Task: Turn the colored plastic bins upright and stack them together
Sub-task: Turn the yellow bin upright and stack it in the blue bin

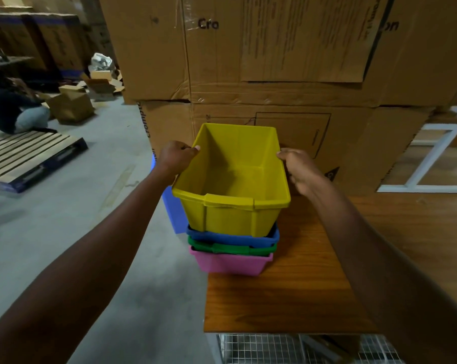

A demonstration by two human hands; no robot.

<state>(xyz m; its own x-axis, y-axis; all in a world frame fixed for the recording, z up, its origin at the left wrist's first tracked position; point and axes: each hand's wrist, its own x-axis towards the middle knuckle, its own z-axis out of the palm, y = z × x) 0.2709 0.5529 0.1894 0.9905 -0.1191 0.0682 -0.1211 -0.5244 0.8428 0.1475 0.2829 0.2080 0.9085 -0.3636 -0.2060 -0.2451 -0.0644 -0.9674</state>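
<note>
A warehouse floor of grey concrete (96, 206), with two big cardboard cartons (274, 61) stacked against the back and one wooden desk (301, 285) in front of them. On the desk's left edge stand four bins nested upright: one pink bin (231, 264) at the bottom, one green bin (231, 248), one blue bin (232, 239), and one yellow bin (235, 185) on top, only partly seated. The left hand (176, 156) grips the yellow bin's left rim; the right hand (298, 166) grips its right rim. One pallet (30, 158) lies far left.
</note>
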